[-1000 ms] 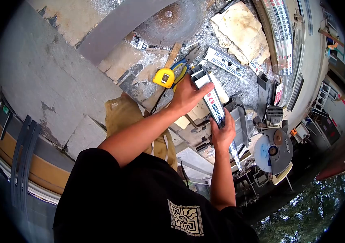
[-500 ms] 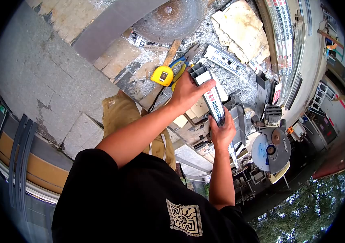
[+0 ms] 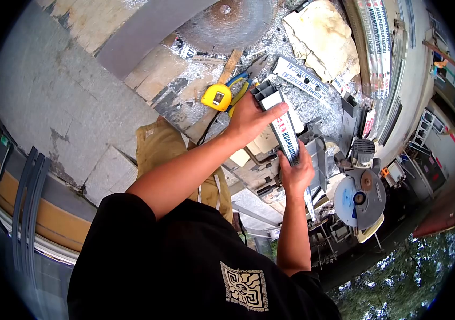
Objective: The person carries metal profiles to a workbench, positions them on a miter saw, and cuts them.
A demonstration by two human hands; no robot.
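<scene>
Little has moved over the last half second: the whole view has slid slightly, while both hands keep the same hold on the labelled hollow profile (image 3: 286, 133). Compared with a second ago, its chambered end faces the camera more fully. The profile lies slantwise between the hands, its near end pointing to eleven o'clock and its length narrowing toward five.

The left hand (image 3: 247, 124) has its grip closed around the near end, thumb pressed along the printed face, the other fingers partly hidden beneath. Farther along, at about five o'clock from there, the right hand (image 3: 298, 173) also has its grip wrapped about the profile, thumb on one side and fingers on the other.

Near the left hand, a yellow tape measure (image 3: 217, 97) sits at ten o'clock and blue-and-yellow pliers (image 3: 246, 76) lie at about twelve. A printed strip with a dark hole (image 3: 303, 78) rests between one and two o'clock, on a surface strewn with silvery shavings; past it is a stained cream sheet (image 3: 323, 40). A toothed saw blade (image 3: 348, 200), partly covered by a grey guard (image 3: 371, 200), stands at four o'clock from the right hand.
</scene>
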